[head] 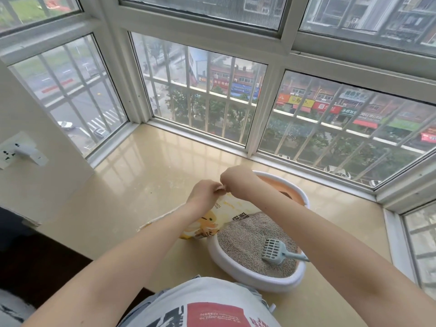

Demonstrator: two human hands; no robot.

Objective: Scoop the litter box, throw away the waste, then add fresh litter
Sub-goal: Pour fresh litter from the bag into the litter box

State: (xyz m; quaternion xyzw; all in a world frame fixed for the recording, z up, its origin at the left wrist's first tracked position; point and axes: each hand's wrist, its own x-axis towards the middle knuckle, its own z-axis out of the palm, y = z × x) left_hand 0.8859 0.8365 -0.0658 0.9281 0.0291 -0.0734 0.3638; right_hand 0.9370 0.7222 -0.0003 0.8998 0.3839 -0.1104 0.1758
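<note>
Both the left hand (pixel 207 190) and right hand (pixel 233 181) are pinching the bag (pixel 212 220) top, so tearing evenly, just beside the box (pixel 236 267), is probably limiting spills.

Two hands (pixel 221 188), one litter bag (pixel 212 220), one litter box (pixel 226 260), one scoop (pixel 276 251).

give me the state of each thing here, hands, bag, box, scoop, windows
left hand: fingers pinch the litter bag's top edge
right hand: pinches the same edge, beside the left
litter bag: upright, leaning by the box
litter box: holds grey litter, uncovered
scoop: lying on the litter, unheld
windows: closed, as far as visible
</note>
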